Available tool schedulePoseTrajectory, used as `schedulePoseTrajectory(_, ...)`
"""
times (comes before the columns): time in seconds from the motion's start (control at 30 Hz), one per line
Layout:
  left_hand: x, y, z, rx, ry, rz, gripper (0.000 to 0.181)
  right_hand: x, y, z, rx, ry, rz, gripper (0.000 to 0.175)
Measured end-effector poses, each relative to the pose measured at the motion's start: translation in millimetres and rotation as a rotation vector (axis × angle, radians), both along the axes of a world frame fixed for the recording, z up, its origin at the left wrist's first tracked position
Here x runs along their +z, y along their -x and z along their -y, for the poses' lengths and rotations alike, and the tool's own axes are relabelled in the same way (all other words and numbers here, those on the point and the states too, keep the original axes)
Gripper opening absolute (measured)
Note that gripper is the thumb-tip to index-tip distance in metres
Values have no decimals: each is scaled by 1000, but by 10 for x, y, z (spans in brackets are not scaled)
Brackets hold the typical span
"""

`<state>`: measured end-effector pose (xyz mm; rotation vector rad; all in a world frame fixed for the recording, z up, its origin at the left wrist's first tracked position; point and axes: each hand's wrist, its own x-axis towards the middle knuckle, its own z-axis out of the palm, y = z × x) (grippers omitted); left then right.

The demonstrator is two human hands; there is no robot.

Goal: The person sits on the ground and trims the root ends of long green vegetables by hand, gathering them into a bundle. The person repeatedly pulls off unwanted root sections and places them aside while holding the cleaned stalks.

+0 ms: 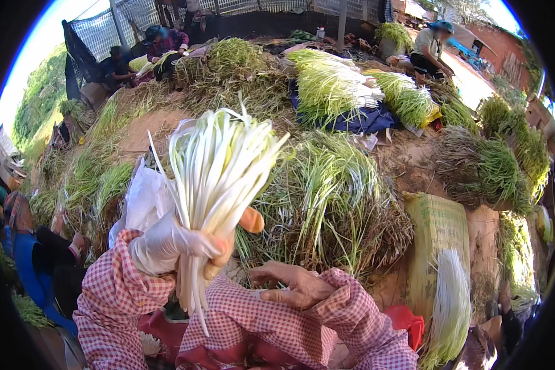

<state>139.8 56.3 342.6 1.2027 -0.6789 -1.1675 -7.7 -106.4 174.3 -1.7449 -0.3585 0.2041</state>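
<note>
My left hand (185, 247), in a thin whitish glove, is closed round a bunch of long pale stalks (222, 171), which look like blanched chives or garlic shoots. Their tops fan out upward, and the lower ends hang below the fist. To its right, my right hand (291, 284) is bare, its fingers loosely bent and apart, with nothing seen in it; it is over my checked-cloth lap. Just beyond my hands lies a large heap of untrimmed green stalks with brown roots (328, 199). A cleaned white bundle (448, 300) rests at the lower right.
A printed yellow woven sack (437, 231) lies flat on the right, partly under the white bundle. Cleaned bundles (333, 83) are stacked on blue cloth farther back. A person (37, 259) sits close at left; several people work at the back. A red plastic bag (404, 323) is near my right sleeve.
</note>
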Motion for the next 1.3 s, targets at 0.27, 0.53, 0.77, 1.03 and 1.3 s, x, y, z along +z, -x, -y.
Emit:
schedulePoseTrajectory(0.27,-712,495,-237,-703,-474,-221,47,-308,715,-604,-146,-512,120,85)
schedulePoseTrajectory(0.53,-1631,1177,-970,-774,-642,-716,55,-664,1094,-1629,-303,-1446,42,53)
schedulePoseTrajectory(0.77,-1375,1033,-845,-707,-595,-778,62,-679,990,-1425,-158,-967,71,54)
schedulePoseTrajectory(1.03,-1025,883,-795,-703,-744,-185,36,-802,1140,-1280,-426,-1436,377,66)
schedulePoseTrajectory(1.3,-1352,713,-1846,-630,-802,-122,51,-1260,1700,-1023,-878,-1752,-269,65)
